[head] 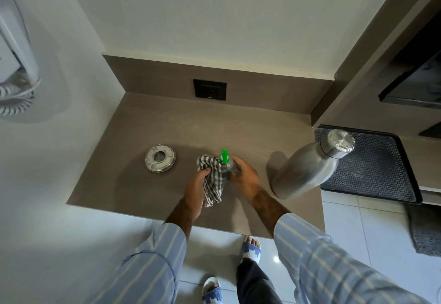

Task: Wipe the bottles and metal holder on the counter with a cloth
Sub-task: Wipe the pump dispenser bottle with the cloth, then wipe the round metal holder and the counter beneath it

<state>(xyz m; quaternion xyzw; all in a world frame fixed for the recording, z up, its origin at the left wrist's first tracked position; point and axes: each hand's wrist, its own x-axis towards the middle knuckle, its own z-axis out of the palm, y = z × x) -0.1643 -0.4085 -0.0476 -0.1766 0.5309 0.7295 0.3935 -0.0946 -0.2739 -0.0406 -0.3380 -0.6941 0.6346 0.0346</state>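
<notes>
On the counter [167,122], the left hand [196,185] clutches a checked cloth [213,179] against a small green-capped bottle [225,160]; the right hand [245,178] grips that bottle; a steel bottle [307,167] stands right, a round metal holder [160,158] left.

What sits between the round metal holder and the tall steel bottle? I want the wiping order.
In the head view: the green-capped bottle, gripped by the right hand, with the checked cloth in the left hand.
</notes>
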